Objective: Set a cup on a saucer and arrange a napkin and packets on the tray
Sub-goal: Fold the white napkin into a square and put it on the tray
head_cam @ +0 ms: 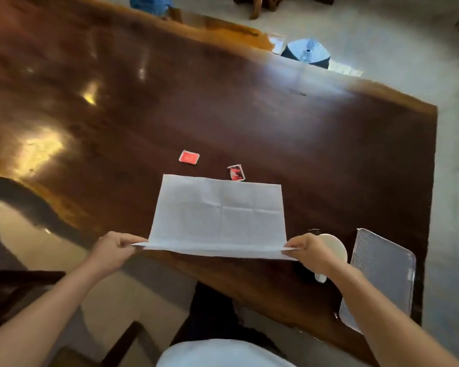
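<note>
A white paper napkin (219, 213) lies unfolded on the dark wooden table (170, 102), creased into squares. My left hand (114, 249) pinches its near left corner and my right hand (312, 251) pinches its near right corner, lifting the near edge slightly. Beyond the napkin lie a red packet (189, 157) and a red-and-white packet (236, 172). A white cup (334, 247) sits just behind my right hand, partly hidden by it. A silver mesh-textured tray (382, 271) lies at the right near the table's edge. I cannot make out a saucer.
The table's right edge runs close past the tray. A blue-topped stool (306, 53) stands on the floor beyond the far edge. A dark chair (19, 295) stands at my lower left.
</note>
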`<act>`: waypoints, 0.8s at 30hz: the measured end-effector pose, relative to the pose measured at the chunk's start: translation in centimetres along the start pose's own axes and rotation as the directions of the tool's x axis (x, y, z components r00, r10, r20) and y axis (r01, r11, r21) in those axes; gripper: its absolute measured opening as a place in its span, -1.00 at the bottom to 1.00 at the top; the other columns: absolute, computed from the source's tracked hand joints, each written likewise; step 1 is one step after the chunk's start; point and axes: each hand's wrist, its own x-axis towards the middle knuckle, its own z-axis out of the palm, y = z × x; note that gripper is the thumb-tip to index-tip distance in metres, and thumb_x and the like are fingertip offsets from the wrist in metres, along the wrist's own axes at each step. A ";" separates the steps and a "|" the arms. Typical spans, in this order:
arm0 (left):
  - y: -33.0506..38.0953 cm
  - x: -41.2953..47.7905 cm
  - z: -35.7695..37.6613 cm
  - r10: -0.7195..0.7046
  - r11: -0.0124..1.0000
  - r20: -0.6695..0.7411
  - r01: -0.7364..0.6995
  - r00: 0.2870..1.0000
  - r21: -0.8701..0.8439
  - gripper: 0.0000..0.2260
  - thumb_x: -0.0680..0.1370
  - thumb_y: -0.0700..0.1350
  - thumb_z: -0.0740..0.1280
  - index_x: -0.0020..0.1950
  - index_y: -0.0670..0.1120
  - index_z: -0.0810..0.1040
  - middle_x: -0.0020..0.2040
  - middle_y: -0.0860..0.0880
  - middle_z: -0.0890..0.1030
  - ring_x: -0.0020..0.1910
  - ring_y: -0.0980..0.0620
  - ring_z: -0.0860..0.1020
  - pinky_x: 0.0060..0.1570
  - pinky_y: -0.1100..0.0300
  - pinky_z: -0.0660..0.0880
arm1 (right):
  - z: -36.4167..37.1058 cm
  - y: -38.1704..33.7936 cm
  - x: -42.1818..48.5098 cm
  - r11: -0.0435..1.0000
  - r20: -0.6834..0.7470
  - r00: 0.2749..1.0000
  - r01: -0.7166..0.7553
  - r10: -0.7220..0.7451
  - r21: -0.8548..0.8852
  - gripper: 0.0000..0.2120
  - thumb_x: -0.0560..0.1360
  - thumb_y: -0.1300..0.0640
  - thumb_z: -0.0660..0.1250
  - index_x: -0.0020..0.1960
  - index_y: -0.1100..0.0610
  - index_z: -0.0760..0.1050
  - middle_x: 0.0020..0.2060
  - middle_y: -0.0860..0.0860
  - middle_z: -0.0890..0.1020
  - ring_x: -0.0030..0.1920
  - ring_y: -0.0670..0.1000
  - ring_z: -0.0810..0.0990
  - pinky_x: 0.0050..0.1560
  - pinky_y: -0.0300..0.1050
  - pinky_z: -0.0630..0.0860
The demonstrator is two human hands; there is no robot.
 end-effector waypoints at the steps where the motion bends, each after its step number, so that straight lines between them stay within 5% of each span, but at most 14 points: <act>1: -0.2 0.4 0.2 -0.018 0.999 -0.004 0.018 1.000 -0.039 -0.87 0.55 -0.14 0.46 -0.02 0.09 0.75 -0.08 0.09 0.72 0.00 0.05 0.62 -0.08 0.12 0.51 | 0.1 0.0 0.5 1.000 0.009 1.000 -0.012 0.012 -0.002 -0.86 0.55 0.08 0.43 -0.18 0.00 0.68 -0.23 -0.06 0.69 -0.13 -0.01 0.64 -0.10 -0.14 0.51; 7: 0.8 5.4 0.9 -0.114 0.957 -0.125 0.075 0.986 -0.279 -0.80 0.62 0.00 0.35 -0.19 0.18 0.62 -0.10 0.21 0.64 -0.06 0.18 0.56 -0.19 0.19 0.50 | -0.1 -0.5 6.1 0.986 -0.189 0.975 -0.089 0.115 0.143 -0.84 0.48 0.02 0.48 -0.28 -0.04 0.65 -0.30 -0.07 0.68 -0.22 -0.06 0.61 -0.25 -0.17 0.46; 13: 2.4 14.4 2.0 -0.130 0.956 -0.125 0.091 0.984 -0.279 -0.82 0.65 0.07 0.24 0.03 0.09 0.62 -0.04 0.11 0.64 -0.04 0.07 0.60 -0.16 0.13 0.54 | -0.2 -0.7 14.3 0.803 -0.285 0.863 -0.203 0.417 0.560 -0.89 0.53 0.12 0.41 -0.05 0.17 0.66 -0.14 0.14 0.69 -0.12 0.15 0.65 -0.03 0.13 0.61; 18: 2.3 20.2 4.1 -0.110 0.987 -0.189 0.084 0.976 -0.137 -0.71 0.66 0.09 0.18 -0.07 -0.03 0.58 -0.18 -0.02 0.61 -0.18 -0.02 0.57 -0.26 0.09 0.50 | 1.8 0.2 19.4 0.780 -0.335 0.772 -0.309 0.539 0.543 -0.71 0.62 0.06 0.23 -0.01 0.27 0.59 -0.16 0.29 0.60 -0.21 0.09 0.51 -0.19 0.00 0.46; 21: 1.4 21.7 5.4 -0.074 0.997 -0.225 0.065 0.972 -0.047 -0.67 0.68 0.09 0.15 -0.20 -0.02 0.52 -0.29 0.00 0.57 -0.28 0.03 0.53 -0.38 0.17 0.37 | 3.1 1.1 20.8 0.775 -0.384 0.707 -0.375 0.594 0.509 -0.64 0.63 0.00 0.19 -0.20 0.21 0.51 -0.34 0.09 0.52 -0.29 0.05 0.46 -0.33 -0.07 0.33; 24: 0.9 22.6 6.1 -0.063 0.998 -0.261 0.059 0.963 -0.025 -0.64 0.67 0.12 0.16 -0.22 -0.02 0.50 -0.32 0.01 0.56 -0.32 0.06 0.53 -0.37 0.14 0.43 | 3.7 1.7 21.6 0.788 -0.452 0.653 -0.426 0.608 0.444 -0.69 0.63 -0.03 0.18 -0.17 0.12 0.50 -0.27 0.01 0.56 -0.20 0.07 0.52 -0.26 -0.05 0.40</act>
